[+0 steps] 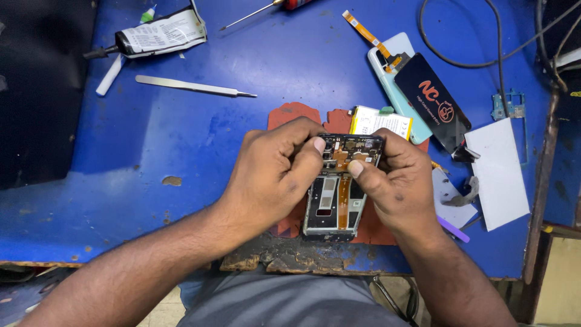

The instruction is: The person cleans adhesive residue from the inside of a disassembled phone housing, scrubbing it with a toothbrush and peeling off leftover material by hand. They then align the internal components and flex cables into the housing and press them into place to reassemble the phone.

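An opened phone (pixel 336 188) with its back off sits between the two hands, its lower end resting on a red mat (pixel 289 115) over the blue table (pixel 181 145). It looks light and stiff along its metal frame, but fragile inside — bare circuit parts and a thin orange ribbon run down the middle, so the safe hold is by the side rails, not the innards.

The left hand (pixel 272 175) is curled shut around the phone's left edge, its thumb tip pressing on the top part of the board. The right hand (pixel 396 181) clasps the right edge, fingers bent close, thumb laid across the board just below the camera area — both thumbs nearly meet there.

Just beyond the fingertips lies a flat battery (pixel 381 122); farther right of the right hand's knuckles, a pale green phone shell (pixel 390 75) and a black screen panel (pixel 433 100). Well beyond the left knuckles lie metal tweezers (pixel 193 87) and a glue tube (pixel 154 35).
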### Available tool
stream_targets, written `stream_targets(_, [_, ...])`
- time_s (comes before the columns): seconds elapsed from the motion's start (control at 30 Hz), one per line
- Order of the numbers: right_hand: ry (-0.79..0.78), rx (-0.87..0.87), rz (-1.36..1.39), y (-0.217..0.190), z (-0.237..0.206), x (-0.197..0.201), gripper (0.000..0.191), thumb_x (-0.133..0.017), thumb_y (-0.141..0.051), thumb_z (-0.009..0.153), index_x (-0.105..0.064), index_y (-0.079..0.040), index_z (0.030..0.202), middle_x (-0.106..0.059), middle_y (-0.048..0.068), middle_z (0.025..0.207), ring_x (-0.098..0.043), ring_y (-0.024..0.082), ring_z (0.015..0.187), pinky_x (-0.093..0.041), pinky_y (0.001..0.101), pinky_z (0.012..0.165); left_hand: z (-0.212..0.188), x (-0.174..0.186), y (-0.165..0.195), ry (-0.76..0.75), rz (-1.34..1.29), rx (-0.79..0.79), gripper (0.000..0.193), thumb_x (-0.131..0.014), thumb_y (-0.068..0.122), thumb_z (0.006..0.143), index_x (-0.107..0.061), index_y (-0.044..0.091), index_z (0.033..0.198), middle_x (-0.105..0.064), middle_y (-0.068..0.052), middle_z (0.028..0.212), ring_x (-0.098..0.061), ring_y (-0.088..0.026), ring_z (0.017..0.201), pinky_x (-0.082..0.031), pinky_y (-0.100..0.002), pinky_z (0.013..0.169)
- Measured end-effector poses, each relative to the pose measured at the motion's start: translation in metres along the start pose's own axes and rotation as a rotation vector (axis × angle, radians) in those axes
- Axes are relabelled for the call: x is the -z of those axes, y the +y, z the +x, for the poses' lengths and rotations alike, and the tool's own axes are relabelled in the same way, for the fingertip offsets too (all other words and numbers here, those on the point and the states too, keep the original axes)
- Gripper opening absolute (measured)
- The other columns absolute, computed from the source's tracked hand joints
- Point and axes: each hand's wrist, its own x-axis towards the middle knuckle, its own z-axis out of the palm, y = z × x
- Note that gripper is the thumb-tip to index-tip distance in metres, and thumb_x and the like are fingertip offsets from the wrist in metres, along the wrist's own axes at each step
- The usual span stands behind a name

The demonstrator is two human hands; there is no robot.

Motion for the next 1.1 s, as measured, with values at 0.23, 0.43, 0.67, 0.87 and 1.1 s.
stream_targets(0.23, [-0.021, -0.018, 0.063, 0.000, 0.004, -0.002, 0.017, -0.070, -0.007, 0.098, -0.065, 0.000, 0.114, -0.071, 0.003, 0.105, -0.065, 0.007, 0.096, -0.053, 0.0249, 0.089, -0.001, -0.002, -0.005, -0.014, -0.095, 0.024, 0.020, -0.056, 0.011, 0.100, -0.071, 0.001, 0.110, -0.069, 0.002, 0.070, -0.060, 0.000, 0.060, -0.048, -0.023, 0.052])
stream_targets(0.43, [-0.050, -0.208, 0.295, 0.000, 0.012, -0.002, 0.022, -0.070, -0.006, 0.093, -0.069, 0.004, 0.112, -0.075, 0.010, 0.103, -0.070, 0.014, 0.090, -0.057, 0.0298, 0.087, 0.002, -0.001, -0.009, -0.104, -0.406, 0.183, 0.026, -0.052, 0.005, 0.097, -0.069, -0.001, 0.116, -0.072, -0.001, 0.077, -0.064, -0.003, 0.063, -0.052, -0.021, 0.055])
stream_targets(0.67, [-0.057, -0.214, 0.346, -0.002, 0.013, -0.003, 0.022, -0.070, -0.006, 0.094, -0.070, 0.005, 0.112, -0.075, 0.012, 0.102, -0.071, 0.015, 0.089, -0.058, 0.0305, 0.086, 0.003, 0.001, -0.009, -0.115, -0.333, 0.090, 0.030, -0.048, 0.011, 0.106, -0.071, -0.001, 0.122, -0.078, -0.004, 0.093, -0.071, -0.005, 0.081, -0.060, -0.022, 0.073])
stream_targets(0.87, [-0.064, -0.224, 0.325, -0.003, 0.012, -0.001, 0.021, -0.070, -0.007, 0.094, -0.070, 0.005, 0.111, -0.075, 0.012, 0.100, -0.071, 0.015, 0.088, -0.059, 0.0309, 0.084, 0.003, 0.002, -0.008, -0.129, -0.341, 0.106, 0.031, -0.048, 0.011, 0.106, -0.071, -0.001, 0.122, -0.078, -0.004, 0.093, -0.072, -0.005, 0.080, -0.061, -0.022, 0.072])
stream_targets(1.1, [-0.048, -0.210, 0.291, 0.000, 0.012, -0.002, 0.021, -0.070, -0.007, 0.094, -0.070, 0.004, 0.112, -0.074, 0.010, 0.101, -0.070, 0.013, 0.089, -0.057, 0.0290, 0.085, 0.004, 0.000, -0.006, -0.132, -0.325, 0.192, 0.029, -0.051, 0.011, 0.103, -0.072, 0.000, 0.119, -0.075, -0.004, 0.079, -0.067, -0.005, 0.064, -0.056, -0.022, 0.056])
